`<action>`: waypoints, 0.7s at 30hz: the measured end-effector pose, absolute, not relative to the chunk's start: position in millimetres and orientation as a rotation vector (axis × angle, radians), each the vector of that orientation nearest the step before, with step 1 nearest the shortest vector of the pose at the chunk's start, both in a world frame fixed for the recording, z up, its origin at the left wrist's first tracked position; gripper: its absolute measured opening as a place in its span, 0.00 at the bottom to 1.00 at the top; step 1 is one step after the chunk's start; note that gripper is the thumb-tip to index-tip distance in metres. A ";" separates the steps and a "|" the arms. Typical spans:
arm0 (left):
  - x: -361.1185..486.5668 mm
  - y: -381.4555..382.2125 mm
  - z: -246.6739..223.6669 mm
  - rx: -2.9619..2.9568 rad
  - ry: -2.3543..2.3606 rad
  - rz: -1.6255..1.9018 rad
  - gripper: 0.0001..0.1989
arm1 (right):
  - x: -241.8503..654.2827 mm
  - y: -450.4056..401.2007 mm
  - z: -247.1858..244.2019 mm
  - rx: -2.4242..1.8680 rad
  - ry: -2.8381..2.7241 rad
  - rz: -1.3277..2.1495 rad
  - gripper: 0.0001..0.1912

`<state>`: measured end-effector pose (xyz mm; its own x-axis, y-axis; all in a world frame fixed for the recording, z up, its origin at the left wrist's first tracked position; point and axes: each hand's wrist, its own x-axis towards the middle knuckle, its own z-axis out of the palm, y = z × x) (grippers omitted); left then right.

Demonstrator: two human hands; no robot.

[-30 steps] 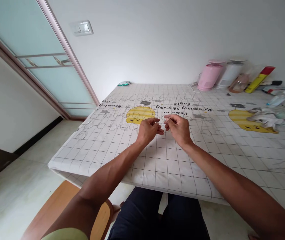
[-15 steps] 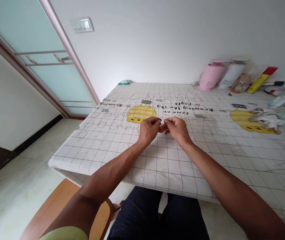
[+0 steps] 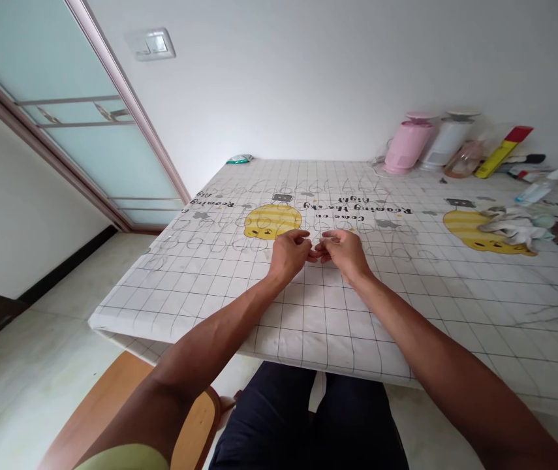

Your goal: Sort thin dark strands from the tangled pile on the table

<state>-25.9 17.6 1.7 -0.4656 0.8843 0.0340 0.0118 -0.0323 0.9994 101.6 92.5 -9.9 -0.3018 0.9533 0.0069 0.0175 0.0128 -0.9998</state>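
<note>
My left hand (image 3: 289, 253) is over the middle of the checked tablecloth (image 3: 185, 287), its fingers curled together near the thumb. Facing it from the right is my right hand (image 3: 343, 251), with thumb and fingertips bent inward. The fingertips of both hands meet or nearly meet low between them. Whatever they pinch, if anything, is too small to make out. Just behind my left hand lies a printed yellow striped figure (image 3: 273, 220) on the cloth.
Along the wall at the back right stand a pink cylinder (image 3: 408, 145), a white cylinder (image 3: 448, 142) and a yellow-red box (image 3: 504, 153). A crumpled cloth (image 3: 516, 223) lies at the right. A green packet (image 3: 239, 159) rests at the back left corner; a wooden chair (image 3: 112, 398) is below.
The view has shifted slightly, so the table and items appear a little further left. The upper fingers of my two hands are slightly further apart.
</note>
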 end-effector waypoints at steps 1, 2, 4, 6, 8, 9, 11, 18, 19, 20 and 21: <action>-26.0 17.0 3.3 0.979 1.545 1.595 0.12 | 101.2 93.0 -11.5 -1.046 -1.473 1.382 0.11; -25.9 16.5 4.7 0.993 1.549 1.607 0.14 | 100.9 93.1 -12.9 -1.035 -1.495 1.354 0.13; -25.0 15.4 7.0 1.026 1.568 1.616 0.16 | 101.2 92.5 -14.5 -1.015 -1.545 1.313 0.17; -23.1 14.2 8.3 1.055 1.595 1.596 0.18 | 102.2 91.1 -14.5 -1.008 -1.582 1.282 0.18; -20.5 12.5 9.2 1.067 1.623 1.559 0.20 | 103.5 89.1 -13.3 -1.014 -1.605 1.252 0.19; -19.3 11.6 9.5 1.067 1.636 1.539 0.21 | 104.1 88.0 -12.4 -1.023 -1.618 1.238 0.20; -17.7 9.8 9.9 1.069 1.663 1.501 0.23 | 105.1 85.6 -10.3 -1.050 -1.644 1.218 0.22; -19.9 12.0 3.6 1.157 1.702 1.489 0.24 | 105.9 76.6 -6.4 -1.035 -1.621 1.185 0.26; -20.0 12.9 2.8 1.169 1.700 1.496 0.24 | 105.8 75.8 -6.4 -1.027 -1.620 1.179 0.26; -19.8 13.6 2.5 1.180 1.706 1.498 0.25 | 105.7 75.2 -6.4 -1.022 -1.621 1.171 0.25; -19.4 14.0 2.6 1.190 1.717 1.495 0.25 | 105.6 74.8 -6.6 -1.017 -1.621 1.162 0.25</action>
<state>-19.4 14.0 2.6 -0.4457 0.8852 0.1335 0.2544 -0.0177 0.9669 105.6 74.8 -6.6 -0.2854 0.9401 0.1866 0.1255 0.2297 -0.9651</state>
